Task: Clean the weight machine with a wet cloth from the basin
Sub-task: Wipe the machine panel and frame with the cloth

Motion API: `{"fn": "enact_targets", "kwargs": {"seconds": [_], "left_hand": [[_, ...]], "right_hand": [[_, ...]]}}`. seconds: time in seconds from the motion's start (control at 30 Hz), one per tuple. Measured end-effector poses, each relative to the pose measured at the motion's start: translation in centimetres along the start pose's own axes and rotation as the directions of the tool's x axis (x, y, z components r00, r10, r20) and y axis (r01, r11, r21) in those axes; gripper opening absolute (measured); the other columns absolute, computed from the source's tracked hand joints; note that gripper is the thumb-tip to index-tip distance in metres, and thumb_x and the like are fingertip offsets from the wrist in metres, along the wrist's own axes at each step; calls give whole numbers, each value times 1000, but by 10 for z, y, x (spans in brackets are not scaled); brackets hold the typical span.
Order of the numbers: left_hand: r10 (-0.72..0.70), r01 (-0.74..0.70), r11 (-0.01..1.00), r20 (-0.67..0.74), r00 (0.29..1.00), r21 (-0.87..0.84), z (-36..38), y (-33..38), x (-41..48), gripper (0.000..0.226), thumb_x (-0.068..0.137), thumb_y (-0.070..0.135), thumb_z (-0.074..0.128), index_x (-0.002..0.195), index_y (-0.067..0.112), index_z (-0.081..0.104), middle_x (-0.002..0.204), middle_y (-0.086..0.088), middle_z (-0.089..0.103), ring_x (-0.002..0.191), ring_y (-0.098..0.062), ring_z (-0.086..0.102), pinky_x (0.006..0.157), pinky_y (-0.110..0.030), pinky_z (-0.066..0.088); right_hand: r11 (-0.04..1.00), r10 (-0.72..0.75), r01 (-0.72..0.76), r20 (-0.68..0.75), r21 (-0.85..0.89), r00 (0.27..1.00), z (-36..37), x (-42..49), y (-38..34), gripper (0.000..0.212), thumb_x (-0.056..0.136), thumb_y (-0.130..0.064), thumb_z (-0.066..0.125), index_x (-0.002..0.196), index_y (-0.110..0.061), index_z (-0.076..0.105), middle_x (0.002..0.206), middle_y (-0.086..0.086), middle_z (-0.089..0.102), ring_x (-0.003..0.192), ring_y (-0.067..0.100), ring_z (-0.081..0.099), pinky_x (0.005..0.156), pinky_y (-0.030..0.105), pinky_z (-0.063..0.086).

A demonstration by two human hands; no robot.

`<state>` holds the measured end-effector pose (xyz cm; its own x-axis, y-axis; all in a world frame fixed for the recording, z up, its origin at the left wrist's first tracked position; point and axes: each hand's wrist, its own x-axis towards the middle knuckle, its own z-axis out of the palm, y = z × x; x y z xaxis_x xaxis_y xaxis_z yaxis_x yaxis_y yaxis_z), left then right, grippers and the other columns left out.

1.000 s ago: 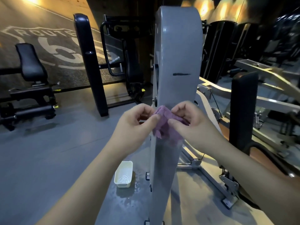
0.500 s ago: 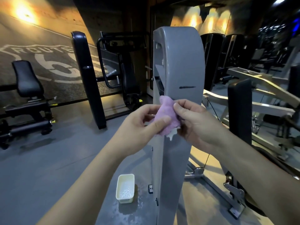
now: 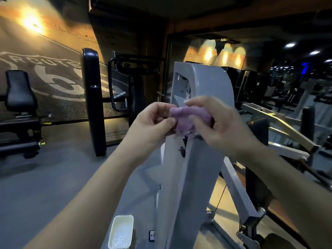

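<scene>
Weight machine: a tall grey column with a rounded top, standing straight ahead of you, with an open slot in its upper left face. This is the surface to wipe. The dim light does not show whether any of it is already wet. Begin at the rounded top and work downward, so drips fall on parts not yet done.

Right hand: raised in front of the column and blurred, with its fingers curled over the right part of the cloth. Treat this as your working hand. Once the cloth is arranged, lay your palm flat behind it so the pressure spreads evenly.

Left hand: level with the right hand, thumb and fingers pinching the cloth's left end. Use it to draw the fold out, and release only when the right hand has a firm pad.

Basin: cream and rectangular, on the floor at the column's foot to its left, well below your hands. Its contents are pale and glistening, probably water. Mind your feet around it.

Cloth: purple, bunched in a lump between both hands in front of the column's upper half. Whether it touches the metal cannot be told. You appear to be gathering or refolding it. Shape it into a flat pad rather than a ball, and if it drips, wring it over the basin. Keep water out of the slot.
</scene>
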<state>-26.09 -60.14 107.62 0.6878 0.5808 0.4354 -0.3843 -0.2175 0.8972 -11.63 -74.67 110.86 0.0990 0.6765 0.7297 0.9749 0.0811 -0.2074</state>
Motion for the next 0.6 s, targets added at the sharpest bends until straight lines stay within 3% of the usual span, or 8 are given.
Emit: {"fn": "enact_targets", "kwargs": {"seconds": [0.07, 0.13, 0.23, 0.3, 0.37, 0.5, 0.6], "left_hand": [[-19, 20, 1000, -122, 992, 6, -1, 3, 17, 17, 99, 2, 57, 110, 11, 66, 93, -5, 74, 83, -17, 71, 89, -44, 61], [-7, 17, 998, -173, 985, 56, -2, 3, 30, 15, 98, 7, 58, 105, 16, 67, 89, -1, 72, 79, -12, 68, 85, -41, 62], [-19, 31, 996, -142, 990, 83, -3, 1, 39, 14, 97, 9, 58, 101, 17, 68, 86, -1, 71, 74, -10, 65, 74, -30, 61], [-46, 57, 994, -115, 992, 92, -5, -4, 44, 14, 97, 9, 57, 99, 17, 69, 82, 0, 71, 73, -11, 65, 66, -26, 56], [-59, 71, 992, -112, 992, 108, -9, -12, 48, 16, 97, 9, 56, 97, 17, 70, 78, 2, 71, 70, -11, 64, 63, -25, 51], [-95, 112, 985, -131, 987, 131, -17, -30, 49, 17, 97, 8, 55, 93, 16, 69, 77, -1, 71, 69, -10, 62, 66, -22, 53], [-126, 143, 983, -141, 982, 117, -23, -39, 46, 18, 95, 6, 54, 92, 16, 69, 77, -1, 71, 70, -12, 63, 75, -32, 57]], "right_hand": [[994, -34, 24, -91, -109, 995, -13, 29, 9, 33, 103, -18, 58, 135, -28, 61, 101, -4, 54, 80, 6, 53, 66, 24, 46], [984, 51, -80, -177, -160, 983, -26, 65, 27, 35, 105, -20, 54, 138, -30, 61, 105, -4, 51, 87, 1, 51, 77, 20, 43], [916, 266, -285, -105, -283, 958, -40, 115, 57, 31, 106, -32, 48, 131, -38, 65, 111, 1, 52, 106, 19, 54, 93, 37, 48], [894, 344, -313, 44, -321, 938, -47, 135, 65, 26, 104, -43, 52, 121, -38, 72, 110, -3, 61, 107, 18, 58, 84, 31, 47], [907, 344, -302, 105, -294, 933, -50, 152, 67, 24, 102, -41, 59, 116, -31, 76, 103, -11, 66, 94, 2, 59, 70, 19, 41], [846, 484, -438, 94, -305, 870, -42, 197, 86, 23, 100, -44, 63, 111, -31, 78, 103, -9, 68, 89, 5, 56, 64, 25, 42], [795, 560, -495, 109, -352, 821, -27, 226, 99, 26, 97, -47, 66, 111, -29, 78, 115, 1, 70, 93, 15, 61, 71, 32, 47]]}}
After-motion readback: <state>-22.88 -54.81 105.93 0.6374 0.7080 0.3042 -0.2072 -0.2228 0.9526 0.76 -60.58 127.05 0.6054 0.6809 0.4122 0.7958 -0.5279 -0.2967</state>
